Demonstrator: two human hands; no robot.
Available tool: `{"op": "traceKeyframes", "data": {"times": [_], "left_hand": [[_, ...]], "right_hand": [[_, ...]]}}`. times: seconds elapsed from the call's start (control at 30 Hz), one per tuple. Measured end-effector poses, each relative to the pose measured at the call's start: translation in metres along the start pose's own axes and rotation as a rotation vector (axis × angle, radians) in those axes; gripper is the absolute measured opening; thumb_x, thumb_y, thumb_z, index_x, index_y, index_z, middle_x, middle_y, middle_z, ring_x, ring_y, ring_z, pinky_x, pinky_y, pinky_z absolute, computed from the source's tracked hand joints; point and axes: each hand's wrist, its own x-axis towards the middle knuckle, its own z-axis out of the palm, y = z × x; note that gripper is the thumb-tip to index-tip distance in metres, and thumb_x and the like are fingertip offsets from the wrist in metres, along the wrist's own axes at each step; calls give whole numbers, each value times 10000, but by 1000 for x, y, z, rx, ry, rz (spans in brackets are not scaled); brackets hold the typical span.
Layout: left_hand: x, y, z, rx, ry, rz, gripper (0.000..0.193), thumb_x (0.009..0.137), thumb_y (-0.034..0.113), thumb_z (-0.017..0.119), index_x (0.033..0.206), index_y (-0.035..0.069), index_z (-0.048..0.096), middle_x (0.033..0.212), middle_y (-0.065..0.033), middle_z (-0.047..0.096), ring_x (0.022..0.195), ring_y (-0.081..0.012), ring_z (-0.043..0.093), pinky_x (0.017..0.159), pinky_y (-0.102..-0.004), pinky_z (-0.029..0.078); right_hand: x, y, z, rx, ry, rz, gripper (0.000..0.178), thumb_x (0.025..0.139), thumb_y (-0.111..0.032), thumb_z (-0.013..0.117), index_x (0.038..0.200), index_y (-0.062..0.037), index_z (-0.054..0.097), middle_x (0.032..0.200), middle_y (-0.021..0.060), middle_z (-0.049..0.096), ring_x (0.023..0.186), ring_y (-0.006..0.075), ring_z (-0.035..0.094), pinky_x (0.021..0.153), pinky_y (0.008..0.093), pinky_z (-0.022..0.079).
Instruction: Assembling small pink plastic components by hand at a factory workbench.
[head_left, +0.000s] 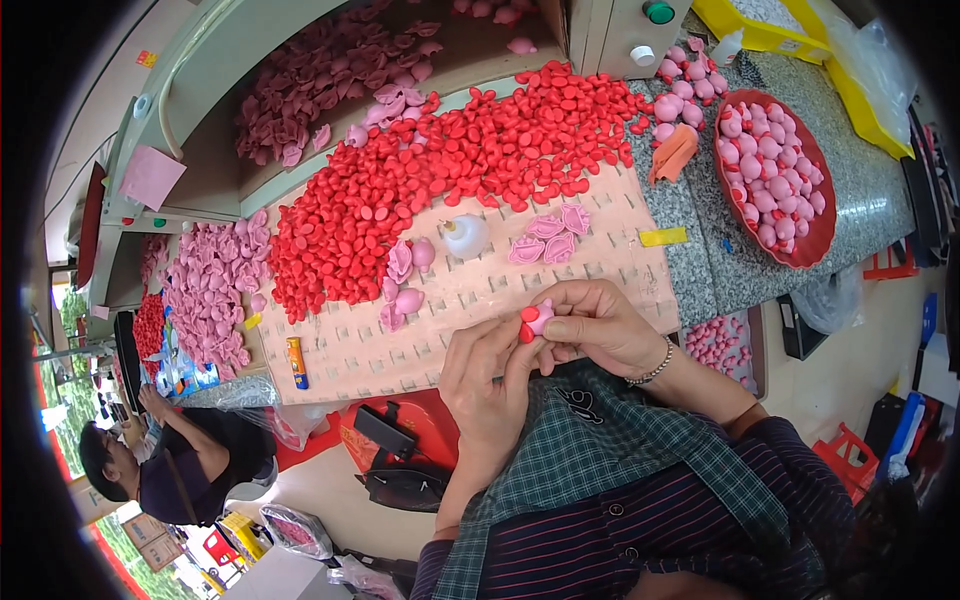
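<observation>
In front of my chest, both hands meet at a small pink toy figure (541,317) with red oval pieces (528,324) on its left side. My right hand (598,325) pinches the pink body between thumb and fingers. The fingertips of my left hand (487,372) close on the red pieces, and part of the figure is hidden by fingers. Just beyond my hands, a few pink frilled shells (547,240) lie on the pale pink mat (470,335). A round white squeeze bottle (465,236) stands near two pink round parts (410,300).
Red oval pieces (430,170) cover the mat's far side. Pink shells (212,280) are heaped at left, near a glue-stick-shaped tube (297,362). A red basket (728,185) of pink-and-red figures stands right, beside an orange cloth (674,153). Another person (190,450) works at far left.
</observation>
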Motion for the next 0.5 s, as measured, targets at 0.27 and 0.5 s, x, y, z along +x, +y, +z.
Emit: {"op": "traceKeyframes", "data": {"times": [0.27, 0.5], "left_hand": [[-6, 0, 3, -117, -18, -173, 289, 763, -22, 775, 1039, 4, 693, 978, -134, 676, 886, -217, 672, 749, -301, 537], [-9, -11, 1, -513, -117, -334, 349, 854, -52, 676, 1196, -20, 613, 1134, -129, 629, 1020, -183, 629, 905, -315, 509]], "right_hand": [[0, 13, 16, -55, 165, -152, 142, 954, -71, 600, 1068, 11, 618, 892, 75, 667, 717, 126, 646, 666, 238, 536], [2, 8, 31, -158, 265, -215, 130, 933, -17, 616, 1054, 28, 612, 914, 56, 661, 736, 98, 630, 689, 223, 533]]}}
